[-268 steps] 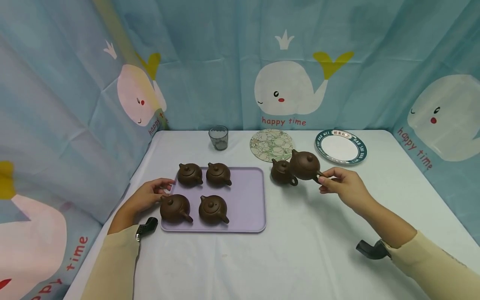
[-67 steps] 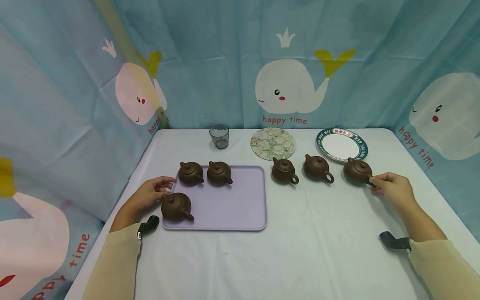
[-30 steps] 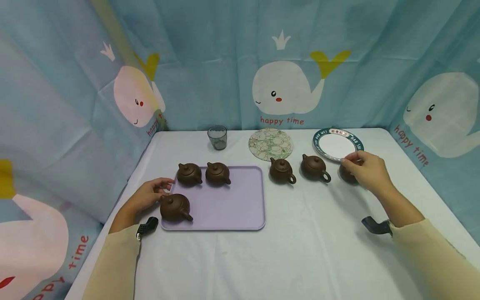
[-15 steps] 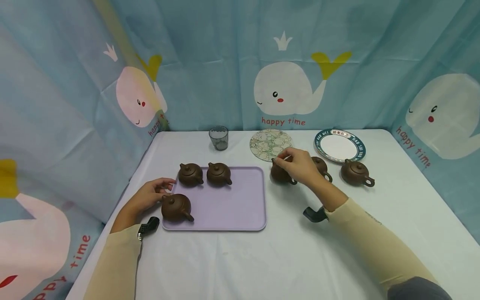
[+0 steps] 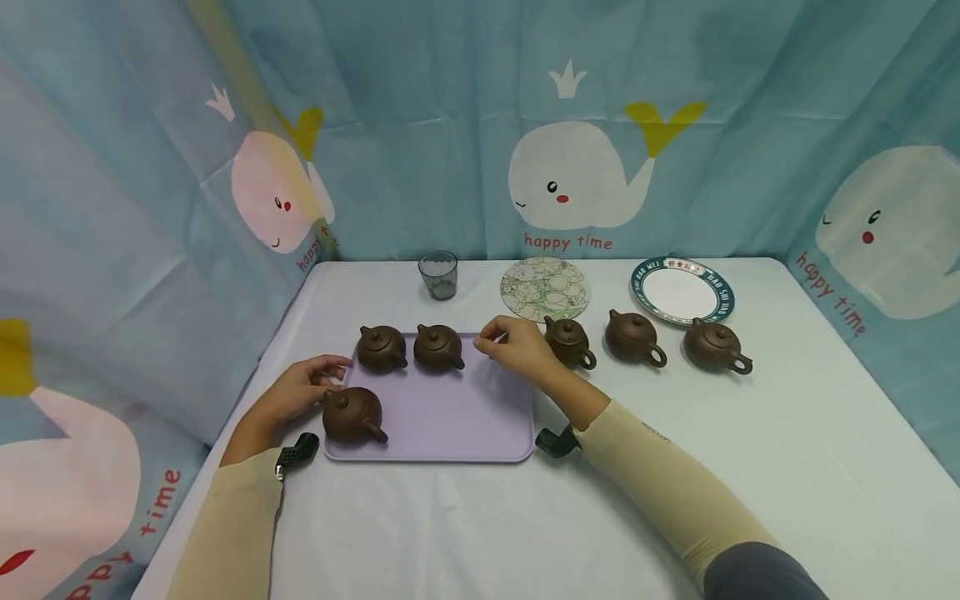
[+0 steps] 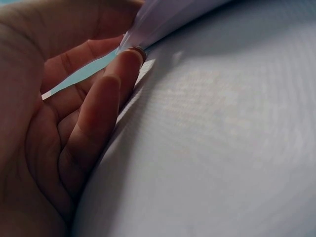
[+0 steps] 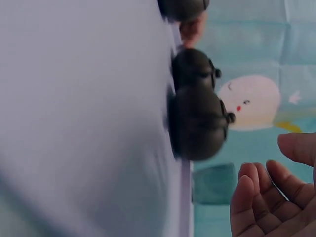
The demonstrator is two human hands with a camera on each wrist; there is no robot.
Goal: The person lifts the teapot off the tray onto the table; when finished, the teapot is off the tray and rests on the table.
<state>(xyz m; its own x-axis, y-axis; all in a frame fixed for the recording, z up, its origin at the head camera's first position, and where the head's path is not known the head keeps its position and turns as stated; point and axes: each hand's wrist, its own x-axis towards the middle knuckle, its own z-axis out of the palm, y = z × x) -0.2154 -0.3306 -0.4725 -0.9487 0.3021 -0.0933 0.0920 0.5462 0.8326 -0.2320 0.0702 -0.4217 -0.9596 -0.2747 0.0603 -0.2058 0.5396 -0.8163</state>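
My left hand holds the left edge of the lilac tray; in the left wrist view the thumb and fingers meet at the tray's rim. Three brown teapots stand on the tray: a front teapot beside my left hand, a back-left teapot and a back-middle teapot. My right hand hovers over the tray's back right part, fingers loosely bent, holding nothing. It is just right of the back-middle teapot. In the right wrist view, a gap shows between thumb and fingers.
Three more teapots line up right of the tray: a near teapot, a middle teapot and a far-right teapot. Behind stand a grey glass, a round patterned mat and a green-rimmed plate.
Earlier my right hand set teapots in a row right of the tray, and a front one left the tray. It let go of the last and swept left over the tray. My left hand stayed.
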